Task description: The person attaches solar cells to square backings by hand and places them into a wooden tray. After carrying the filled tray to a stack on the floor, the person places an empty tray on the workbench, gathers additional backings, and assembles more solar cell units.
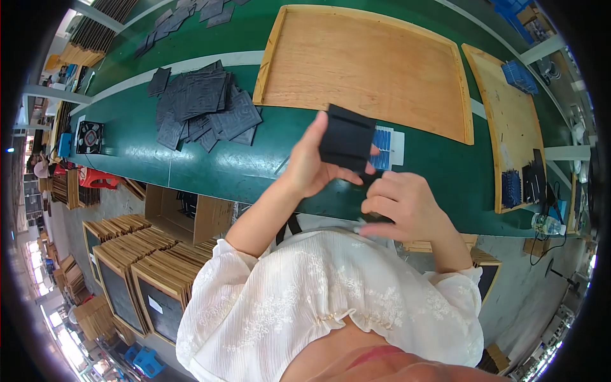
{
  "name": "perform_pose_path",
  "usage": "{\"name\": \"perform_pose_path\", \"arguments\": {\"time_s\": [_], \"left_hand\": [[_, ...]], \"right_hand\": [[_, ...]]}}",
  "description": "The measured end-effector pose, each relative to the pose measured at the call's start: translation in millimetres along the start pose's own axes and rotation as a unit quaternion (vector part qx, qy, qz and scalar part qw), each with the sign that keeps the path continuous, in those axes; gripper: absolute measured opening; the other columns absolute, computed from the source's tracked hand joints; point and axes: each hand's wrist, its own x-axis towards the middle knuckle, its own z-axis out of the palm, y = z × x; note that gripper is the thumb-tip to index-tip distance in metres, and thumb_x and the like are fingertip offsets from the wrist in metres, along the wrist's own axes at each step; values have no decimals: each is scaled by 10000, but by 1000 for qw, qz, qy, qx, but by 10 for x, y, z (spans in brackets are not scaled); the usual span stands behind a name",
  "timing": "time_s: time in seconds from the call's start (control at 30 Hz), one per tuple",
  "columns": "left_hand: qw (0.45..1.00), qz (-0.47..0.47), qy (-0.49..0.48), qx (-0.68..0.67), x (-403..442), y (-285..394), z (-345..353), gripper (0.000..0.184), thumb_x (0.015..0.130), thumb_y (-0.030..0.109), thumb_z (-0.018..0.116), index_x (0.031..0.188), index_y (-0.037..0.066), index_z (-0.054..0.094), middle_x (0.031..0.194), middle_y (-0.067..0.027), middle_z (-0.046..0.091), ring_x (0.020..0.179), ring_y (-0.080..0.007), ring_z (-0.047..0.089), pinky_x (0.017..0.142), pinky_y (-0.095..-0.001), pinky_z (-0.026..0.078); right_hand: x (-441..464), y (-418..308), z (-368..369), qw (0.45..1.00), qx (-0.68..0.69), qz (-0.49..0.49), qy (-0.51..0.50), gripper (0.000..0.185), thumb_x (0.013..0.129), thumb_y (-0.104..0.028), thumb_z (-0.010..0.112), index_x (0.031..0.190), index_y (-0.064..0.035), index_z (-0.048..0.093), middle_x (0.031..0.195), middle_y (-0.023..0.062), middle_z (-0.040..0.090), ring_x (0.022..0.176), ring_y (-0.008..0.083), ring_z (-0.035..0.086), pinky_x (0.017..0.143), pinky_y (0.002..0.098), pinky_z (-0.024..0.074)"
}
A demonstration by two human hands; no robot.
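My left hand (310,162) is closed around a flat black square panel (347,140), thumb along its left edge and fingers underneath. Two raised ridges run across the panel's face. At its lower right corner is my right hand (401,202), fingers curled in a pinch; a small dark piece seems to be at the fingertips, but its kind cannot be made out. Just behind the panel, blue strips (384,148) lie on a white sheet (398,149) on the green table (254,181). Left of my hands spreads a heap of dark square panels (202,105) with grooved patterns.
A wooden tray (363,60) lies beyond my hands. To the right, a second tray (480,83) holds a blue basket (519,76) and black parts. A small fan (90,137) stands at the left. Below are framed boards (159,274) and a cardboard box (213,219).
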Motion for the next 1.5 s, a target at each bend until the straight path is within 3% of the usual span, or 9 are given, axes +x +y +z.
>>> {"name": "perform_pose_path", "arguments": {"time_s": [0.23, 0.53, 0.73, 0.87, 0.97, 1.07, 1.1, 1.2, 1.5], "left_hand": [[999, 34, -11, -34, -68, 224, -79, 839, 989, 671, 207, 1378, -31, 455, 1228, -292, 605, 975, -411, 674, 709, -462, 602], [992, 50, -81, -83, -55, 193, -175, 776, 1025, 596, 214, 1465, -31, 333, 1321, -383, 498, 1086, -496, 614, 773, -540, 594], [983, 136, -69, -101, -3, 305, -207, 647, 1041, 556, 205, 1543, 149, 240, 1389, -384, 429, 1174, -529, 562, 816, -531, 609], [983, 151, -70, -79, 74, 330, -90, 641, 1040, 559, 215, 1546, 166, 220, 1451, -348, 378, 1203, -588, 505, 864, -576, 585], [980, 138, -99, -109, 109, 328, -45, 662, 1027, 504, 387, 1548, 139, 203, 1467, -312, 380, 1235, -600, 470, 934, -628, 526], [976, 179, -100, 69, 109, 313, -80, 767, 945, 314, 617, 1551, 121, 188, 1456, -283, 408, 1261, -592, 452, 987, -659, 470], [983, 160, -88, 22, 101, 310, -84, 950, 782, 11, 694, 1561, 144, 166, 1446, -257, 424, 1261, -590, 456, 990, -659, 468], [978, 190, -63, 64, 64, 266, -58, 1016, 700, -155, 607, 1559, 156, 162, 1434, -249, 431, 1263, -579, 465, 992, -647, 476], [975, 185, 33, 115, 118, 231, -81, 996, 672, -239, 522, 1531, 154, 208, 1423, -237, 445, 1271, -502, 506, 1004, -595, 491]], "right_hand": [[-530, -112, -128, 985, 19, 160, -67, 588, 596, -454, 846, 1043, -123, 657, 822, 22, 591, 749, 225, 592, 636, 340, 479], [-543, -25, 71, 977, 22, 192, 90, 286, 718, -231, 844, 702, -62, 613, 606, 44, 570, 557, 255, 572, 552, 332, 457], [-389, 77, 284, 970, 138, 177, 93, 281, 749, -97, 813, 627, -48, 565, 579, 67, 546, 515, 252, 524, 498, 341, 403], [-386, 305, 127, 971, 84, 220, 47, 204, 701, -118, 844, 719, -61, 648, 652, 59, 624, 593, 233, 587, 545, 337, 463], [-196, 491, 153, 974, -1, 184, 134, 409, 653, -170, 863, 1023, -132, 693, 975, 23, 709, 836, 249, 635, 716, 343, 540], [-98, 569, 190, 972, -54, 179, 142, 600, 643, -254, 870, 1187, -165, 633, 1231, 7, 656, 1070, 261, 612, 812, 369, 558], [-78, 581, 217, 972, -59, 184, 133, 632, 639, -273, 870, 1209, -165, 619, 1256, 2, 645, 1100, 257, 605, 822, 372, 559], [-95, 652, 270, 974, -74, 183, 111, 691, 635, -314, 867, 1250, -164, 592, 1300, -4, 622, 1147, 250, 589, 837, 378, 561], [-95, 689, 274, 974, -94, 184, 88, 706, 627, -306, 866, 1260, -164, 588, 1219, 11, 648, 1154, 238, 582, 781, 367, 573]]}}
